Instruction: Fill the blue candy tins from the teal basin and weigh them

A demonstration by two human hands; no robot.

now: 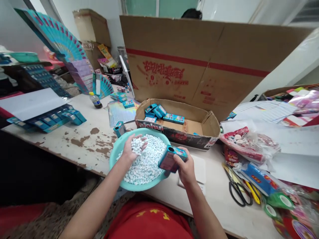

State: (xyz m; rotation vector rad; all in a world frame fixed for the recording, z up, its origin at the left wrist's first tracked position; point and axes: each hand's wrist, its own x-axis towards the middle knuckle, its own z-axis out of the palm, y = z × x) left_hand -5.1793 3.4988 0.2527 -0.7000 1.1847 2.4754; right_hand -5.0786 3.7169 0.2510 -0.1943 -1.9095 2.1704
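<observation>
A turquoise basin (139, 188) full of small white pellets (149, 166) stands at the table's front edge. My left hand (132, 149) is over its left part, palm up, with a heap of the pellets cupped in the fingers. At the basin's right rim my right hand (185, 166) grips a small blue box (169, 162), tilted, with a dark round hole in its upper end. Another blue box (119, 128) with a similar hole stands just behind the basin's left rim.
Behind the basin is a shallow cardboard carton (199, 136) holding several blue boxes; a large cardboard panel (174, 59) rises behind it. Scissors (238, 189), tape rolls (280, 200) and bagged goods (249, 142) lie right. More blue boxes (52, 118) and a small bottle (95, 100) stand left.
</observation>
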